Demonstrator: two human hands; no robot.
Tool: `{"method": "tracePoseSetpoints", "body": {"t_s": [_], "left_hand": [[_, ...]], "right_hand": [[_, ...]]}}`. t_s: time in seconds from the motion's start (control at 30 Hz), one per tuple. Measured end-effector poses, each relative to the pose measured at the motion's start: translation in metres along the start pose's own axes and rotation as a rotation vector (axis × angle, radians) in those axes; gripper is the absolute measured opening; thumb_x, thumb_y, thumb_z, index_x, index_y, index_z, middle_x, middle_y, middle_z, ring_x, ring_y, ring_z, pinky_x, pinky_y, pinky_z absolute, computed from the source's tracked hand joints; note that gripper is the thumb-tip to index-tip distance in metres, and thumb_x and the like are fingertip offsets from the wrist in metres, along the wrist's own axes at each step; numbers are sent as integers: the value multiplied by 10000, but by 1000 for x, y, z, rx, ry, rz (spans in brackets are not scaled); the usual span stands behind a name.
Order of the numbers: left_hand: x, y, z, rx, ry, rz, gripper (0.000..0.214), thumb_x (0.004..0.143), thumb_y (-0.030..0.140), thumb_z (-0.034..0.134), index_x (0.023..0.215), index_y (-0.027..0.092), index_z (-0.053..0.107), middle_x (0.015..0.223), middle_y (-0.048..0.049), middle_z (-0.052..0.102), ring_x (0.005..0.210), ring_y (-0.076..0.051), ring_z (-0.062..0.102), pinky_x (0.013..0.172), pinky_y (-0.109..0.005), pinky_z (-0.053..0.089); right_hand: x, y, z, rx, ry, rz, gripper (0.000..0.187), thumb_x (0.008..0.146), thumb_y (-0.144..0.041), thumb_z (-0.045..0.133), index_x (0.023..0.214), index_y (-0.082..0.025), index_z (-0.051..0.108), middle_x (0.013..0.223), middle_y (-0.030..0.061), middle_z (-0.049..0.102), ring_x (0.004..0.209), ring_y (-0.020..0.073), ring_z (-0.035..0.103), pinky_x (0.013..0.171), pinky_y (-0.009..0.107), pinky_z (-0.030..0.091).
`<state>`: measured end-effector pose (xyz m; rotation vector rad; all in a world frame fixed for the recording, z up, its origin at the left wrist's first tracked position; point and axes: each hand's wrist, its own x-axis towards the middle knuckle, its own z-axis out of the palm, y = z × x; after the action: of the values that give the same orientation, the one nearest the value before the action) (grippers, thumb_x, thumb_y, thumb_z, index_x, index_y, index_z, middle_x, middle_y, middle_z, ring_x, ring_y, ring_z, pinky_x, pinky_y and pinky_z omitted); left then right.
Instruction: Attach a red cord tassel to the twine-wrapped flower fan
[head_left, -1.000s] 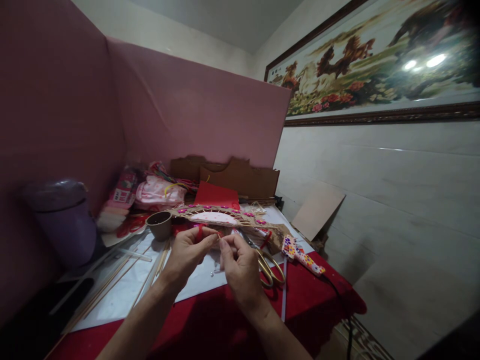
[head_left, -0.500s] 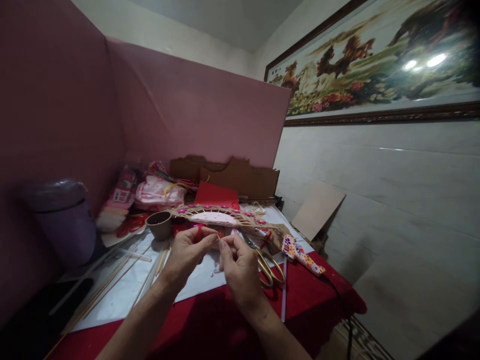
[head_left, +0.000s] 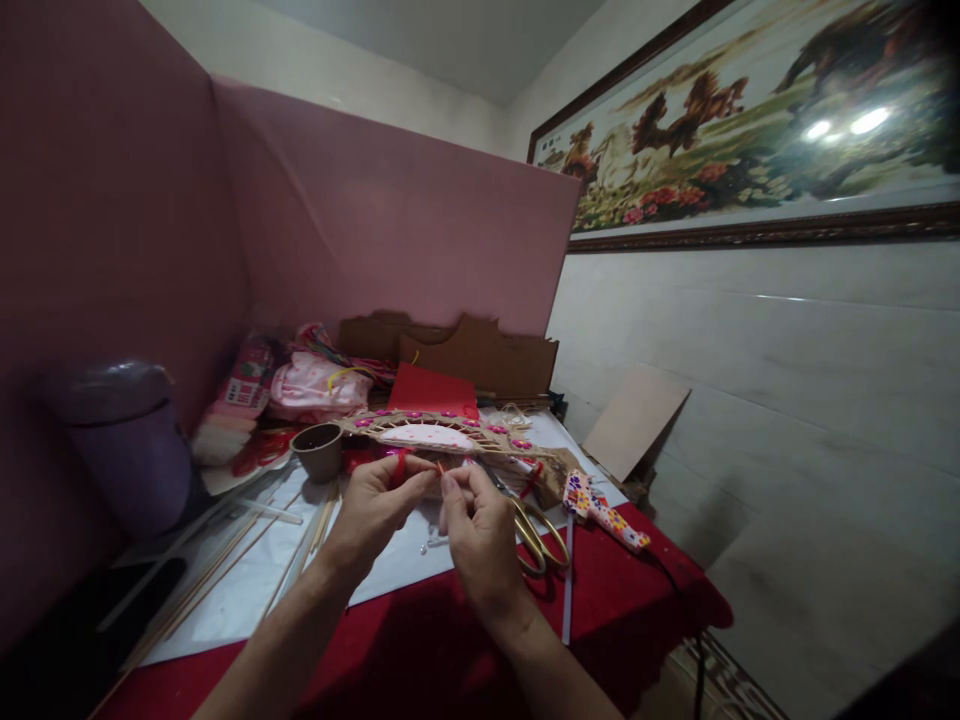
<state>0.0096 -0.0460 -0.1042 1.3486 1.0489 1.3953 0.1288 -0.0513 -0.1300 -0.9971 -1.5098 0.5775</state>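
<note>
Head view: left hand [head_left: 375, 505] and right hand [head_left: 480, 535] pinch a small red piece [head_left: 439, 468] between fingertips, raised over the table's [head_left: 637, 590] middle, beside gold scissors [head_left: 536, 535].

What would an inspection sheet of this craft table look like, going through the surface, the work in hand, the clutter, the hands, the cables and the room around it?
Surface: table with a red cloth, white paper sheet over its left part.
Job's things: small red piece pinched at the fingertips; what it is cannot be told.
Clutter: curved stick frame with pink dots, brown cup, gold scissors, patterned glue gun, thin sticks, cardboard pieces, purple bin.
Hands: left hand and right hand close together, fingertips meeting.
Cables: black cord running off the table edge.
Surroundings: pink partition, framed horse picture, tiled wall.
</note>
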Motion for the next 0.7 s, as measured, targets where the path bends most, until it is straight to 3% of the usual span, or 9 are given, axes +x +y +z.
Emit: {"method": "tracePoseSetpoints", "body": {"t_s": [0.17, 0.4, 0.47, 0.6, 0.7], "left_hand": [[1, -4, -3, 1, -8, -8, 275, 686, 396, 699, 721, 130, 638, 479, 64, 399, 420, -42, 250, 401, -192, 159], [2, -9, -8, -118, -48, -57, 249, 740, 377, 676, 725, 143, 592, 471, 86, 350, 409, -34, 207, 404, -198, 119], [3, -9, -8, -154, -49, -73, 256, 740, 379, 679, 716, 145, 578, 470, 88, 344, 409, -33, 201, 405, -200, 109], [4, -9, -7, -208, -49, -94, 270, 728, 373, 694, 684, 150, 547, 459, 90, 342, 403, -32, 195, 401, -202, 112], [5, -9, -7, -236, -55, -92, 287, 724, 370, 697, 653, 156, 519, 456, 92, 335, 402, -32, 189, 396, -201, 121]], "right_hand": [[9, 2, -6, -44, 91, -6, 237, 919, -332, 418, 749, -192, 506, 483, -46, 500, 424, 113, 473, 454, 209, 349], [28, 16, -30, -130, 322, -2, 233, 909, -323, 429, 741, -182, 507, 493, -37, 503, 455, 122, 487, 496, 222, 371], [22, 12, -32, -70, 275, 2, 235, 910, -336, 436, 750, -181, 512, 495, -41, 499, 453, 115, 479, 490, 216, 371], [-1, -4, -24, 20, 14, -8, 229, 903, -337, 466, 759, -180, 547, 515, -41, 496, 445, 101, 460, 446, 203, 338], [-11, -10, -13, 5, -58, -20, 223, 900, -325, 464, 767, -178, 566, 505, -37, 498, 441, 108, 469, 447, 210, 343]]}}
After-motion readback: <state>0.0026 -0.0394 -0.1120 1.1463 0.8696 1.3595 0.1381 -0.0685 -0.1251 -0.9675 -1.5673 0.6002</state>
